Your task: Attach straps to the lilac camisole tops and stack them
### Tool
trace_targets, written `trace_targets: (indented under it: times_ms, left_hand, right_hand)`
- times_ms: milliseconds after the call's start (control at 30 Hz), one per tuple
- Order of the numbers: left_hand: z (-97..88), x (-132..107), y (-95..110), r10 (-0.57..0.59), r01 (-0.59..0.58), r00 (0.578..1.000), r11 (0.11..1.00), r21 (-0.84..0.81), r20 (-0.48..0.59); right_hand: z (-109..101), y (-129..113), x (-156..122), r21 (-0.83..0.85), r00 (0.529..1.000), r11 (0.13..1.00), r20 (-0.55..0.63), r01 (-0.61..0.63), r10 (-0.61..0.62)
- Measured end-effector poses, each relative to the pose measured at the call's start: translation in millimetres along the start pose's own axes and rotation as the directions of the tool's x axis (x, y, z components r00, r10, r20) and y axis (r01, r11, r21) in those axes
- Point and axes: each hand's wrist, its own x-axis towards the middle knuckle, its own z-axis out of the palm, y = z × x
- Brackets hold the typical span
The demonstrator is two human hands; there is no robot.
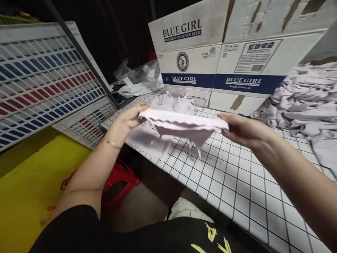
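Observation:
I hold a stack of pale pink-white paper sheets point(181, 119) flat above the white grid-patterned table point(237, 182). My left hand point(130, 117) pinches the stack's left end, fingers closed on it. My right hand point(239, 128) grips the right end, thumb on top. Ragged torn strips hang from the stack's underside, and more torn paper point(176, 102) lies just behind it on the table.
A large Blue Girl beer carton point(223, 52) stands at the back of the table. A heap of crumpled pale paper point(308, 98) lies at the right. Plastic bags point(139, 79) lie at the back left. Printed colour-block sheets point(39, 80) lean at the left, above a yellow surface point(28, 189) and a red stool point(121, 179).

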Motion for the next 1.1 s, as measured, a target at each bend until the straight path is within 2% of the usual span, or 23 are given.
trace_targets:
  times_ms: [33,67,133,200,300,367,433,500,600,700,767,800,833,867,900,967,1033,1100]
  left_hand:
    - [-20.8,15.2,15.6,0.033,-0.03,0.996,0.999,0.036,-0.079]
    - [-40.7,28.7,28.1,0.062,-0.05,0.986,0.995,0.081,-0.152]
    - [-77.2,49.1,40.4,0.077,-0.024,0.966,0.977,0.21,-0.248]
    - [-108.1,59.9,33.5,0.021,0.087,0.951,0.939,0.332,-0.308]
    - [-142.1,61.4,-4.9,-0.118,0.283,0.918,0.864,0.415,-0.379]
    - [-157.6,56.3,-35.7,-0.186,0.36,0.902,0.823,0.441,-0.388]
    - [-169.3,49.4,-59.8,-0.226,0.397,0.898,0.787,0.472,-0.378]
    - [-178.7,42.4,-73.4,-0.224,0.396,0.903,0.764,0.509,-0.367]
    - [-187.9,34.5,-78.2,-0.173,0.371,0.914,0.722,0.584,-0.367]
    - [-188.3,32.4,-75.0,-0.129,0.367,0.919,0.626,0.688,-0.373]
    - [-181.0,33.8,-72.9,-0.077,0.364,0.919,0.542,0.757,-0.387]
    - [-174.4,34.6,-73.0,-0.034,0.358,0.917,0.508,0.784,-0.397]
    - [-165.4,34.8,-74.6,0.029,0.339,0.917,0.47,0.815,-0.398]
    - [-154.1,33.8,-78.3,0.11,0.302,0.919,0.42,0.856,-0.378]
    - [-140.5,31.0,-84.5,0.193,0.242,0.927,0.352,0.904,-0.323]
    - [-108.4,19.5,-104.7,0.304,0.07,0.945,0.171,0.983,-0.12]
    - [-75.7,1.4,-132.0,0.263,-0.108,0.96,0.02,0.994,0.099]
    - [-50.2,-17.1,-158.4,0.146,-0.185,0.971,-0.043,0.982,0.189]
  right_hand:
    - [23.2,-9.8,22.3,0.13,0.993,0.986,0.067,-0.104,0.096]
    - [45.3,-16.1,41.2,0.217,0.985,0.963,0.099,-0.159,0.14]
    - [86.0,-15.2,67.0,0.279,0.964,0.926,0.15,-0.253,0.218]
    - [121.0,5.5,76.2,0.246,0.937,0.909,0.191,-0.335,0.293]
    - [158.9,60.3,66.1,0.152,0.866,0.868,0.267,-0.472,0.424]
    - [172.3,95.6,51.7,0.096,0.827,0.845,0.289,-0.526,0.482]
    - [176.7,118.6,37.6,0.059,0.804,0.832,0.304,-0.552,0.512]
    - [175.4,127.7,27.0,0.037,0.792,0.828,0.321,-0.559,0.52]
    - [171.2,128.6,17.5,0.026,0.793,0.841,0.35,-0.54,0.498]
    - [169.8,133.5,11.1,-0.057,0.808,0.878,0.366,-0.475,0.461]
    - [168.8,139.0,8.1,-0.183,0.82,0.9,0.372,-0.396,0.436]
    - [167.8,140.6,7.8,-0.281,0.846,0.915,0.372,-0.29,0.383]
    - [166.7,140.8,8.6,-0.39,0.88,0.911,0.376,-0.135,0.291]
    - [165.5,139.3,10.8,-0.499,0.906,0.865,0.388,0.053,0.168]
    - [164.8,136.3,14.7,-0.596,0.912,0.767,0.408,0.24,0.032]
    - [166.2,127.9,27.7,-0.696,0.867,0.53,0.462,0.484,-0.184]
    - [172.9,120.5,47.2,-0.702,0.791,0.363,0.547,0.612,-0.275]
    - [184.3,117.0,70.9,-0.666,0.709,0.243,0.659,0.705,-0.251]
